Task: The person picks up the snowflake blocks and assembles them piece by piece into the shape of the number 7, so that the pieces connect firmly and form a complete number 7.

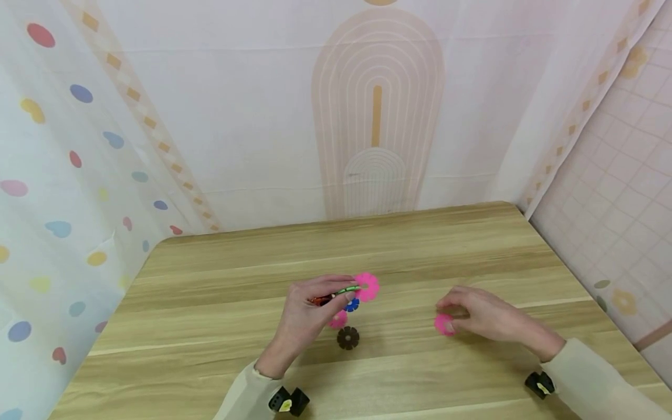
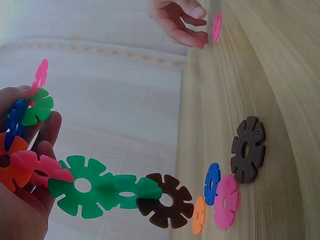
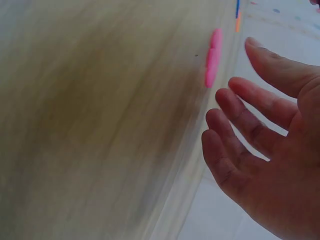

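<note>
My left hand [image 1: 326,294] is raised just above the table and grips a linked chain of flower-shaped plastic discs [image 2: 100,189]: orange, pink, two green and brown, with green, blue and pink ones [image 2: 36,102] by the fingers. A pink disc [image 1: 367,287] sticks out past the fingertips. Under that hand lie loose discs: brown [image 1: 347,338], pink [image 1: 338,319] and blue [image 1: 352,304]. My right hand [image 1: 462,312] hovers, fingers relaxed, beside a single pink disc [image 1: 445,324] that lies on the table; the right wrist view shows the fingers [image 3: 240,130] apart from this disc [image 3: 213,57].
The wooden table [image 1: 420,245] stands inside a white fabric enclosure with coloured spots on the left wall [image 1: 79,175]. An orange disc [image 2: 199,215] lies by the loose pink one [image 2: 226,201] and blue one [image 2: 212,183]. The right wrist view is blurred.
</note>
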